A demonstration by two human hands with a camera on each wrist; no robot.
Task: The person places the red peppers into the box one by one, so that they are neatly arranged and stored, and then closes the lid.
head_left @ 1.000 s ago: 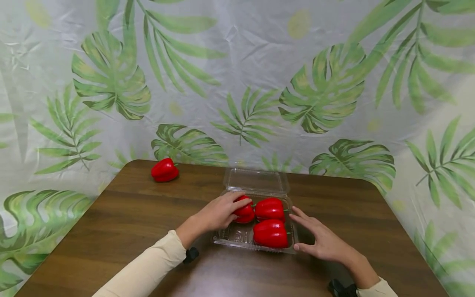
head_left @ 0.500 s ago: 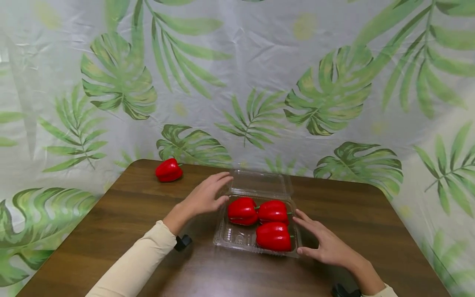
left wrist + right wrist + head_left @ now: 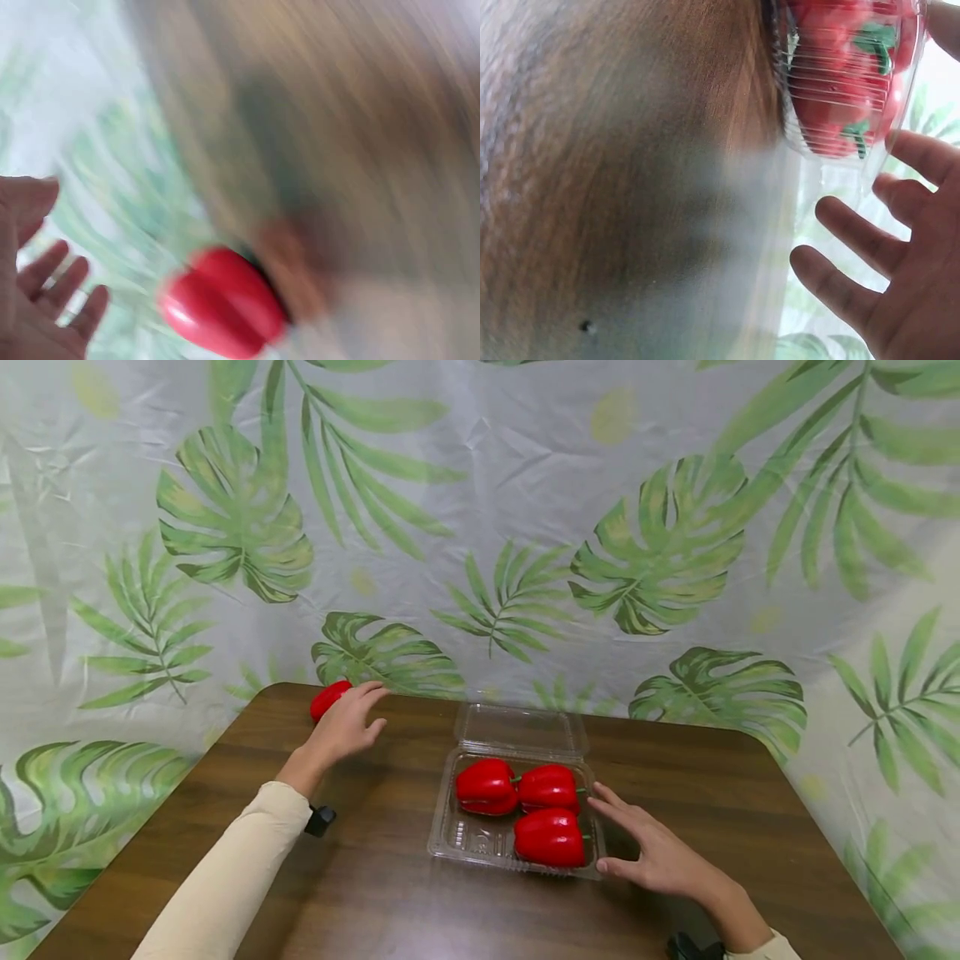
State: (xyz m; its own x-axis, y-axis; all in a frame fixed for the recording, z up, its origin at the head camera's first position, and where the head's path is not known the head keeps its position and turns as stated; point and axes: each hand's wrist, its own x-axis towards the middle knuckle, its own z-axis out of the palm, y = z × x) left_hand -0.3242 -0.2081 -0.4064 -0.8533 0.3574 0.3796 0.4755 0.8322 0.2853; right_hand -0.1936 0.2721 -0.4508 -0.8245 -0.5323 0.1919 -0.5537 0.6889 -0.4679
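Note:
Three red bell peppers lie in a clear plastic clamshell container (image 3: 465,852): one bell pepper (image 3: 486,787) at the back left, another bell pepper (image 3: 549,788) at the back right, a third bell pepper (image 3: 550,837) at the front right. A fourth bell pepper (image 3: 326,700) sits at the table's far left corner, partly hidden behind my left hand (image 3: 341,727). That hand holds nothing, its fingers spread; the left wrist view shows the lone bell pepper (image 3: 223,304) apart from the fingers. My right hand (image 3: 656,852) has its fingertips at the container's right rim, fingers extended.
The container's hinged clear lid (image 3: 521,728) lies back toward the far edge of the wooden table (image 3: 375,877). Behind the table hangs a leaf-printed curtain (image 3: 517,485).
My left hand has let go of the back-left bell pepper in the container and moved left to the far corner pepper. My right hand stays at the container's right side.

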